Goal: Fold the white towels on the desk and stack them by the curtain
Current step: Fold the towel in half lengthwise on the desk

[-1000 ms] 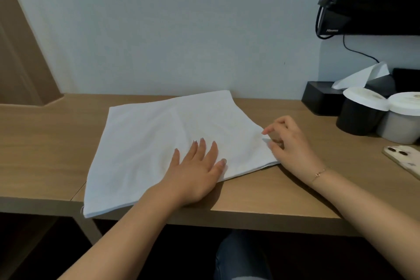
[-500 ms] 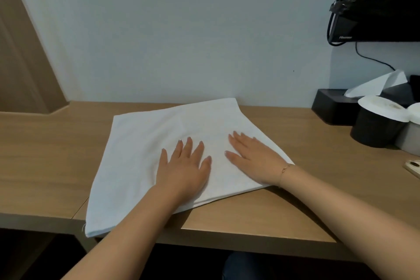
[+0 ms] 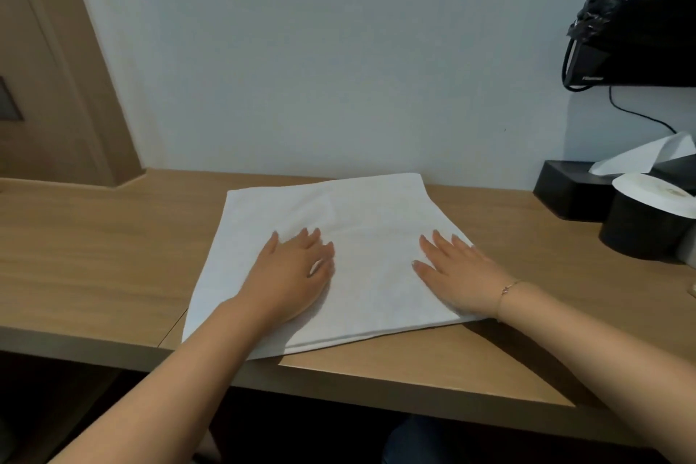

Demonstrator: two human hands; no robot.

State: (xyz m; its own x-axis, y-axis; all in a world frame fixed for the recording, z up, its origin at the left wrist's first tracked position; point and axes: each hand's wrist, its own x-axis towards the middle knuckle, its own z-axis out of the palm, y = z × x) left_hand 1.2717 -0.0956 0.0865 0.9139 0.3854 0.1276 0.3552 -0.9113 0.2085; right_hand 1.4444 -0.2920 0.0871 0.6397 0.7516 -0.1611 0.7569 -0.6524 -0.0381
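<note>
Towel (image 3: 361,237) lay flat near the surface's (image 3: 94,256) front edge. Both hands, left hand (image 3: 292,275) and right hand (image 3: 457,275), had spread apart, fingers straight, smoothing it; next fold seemed ready.

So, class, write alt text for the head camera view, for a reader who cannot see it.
A person's left hand and right hand press flat on a folded white towel lying on a wooden desk against a pale wall. At the right edge stand a black tissue box and a black cup with a white lid.
</note>
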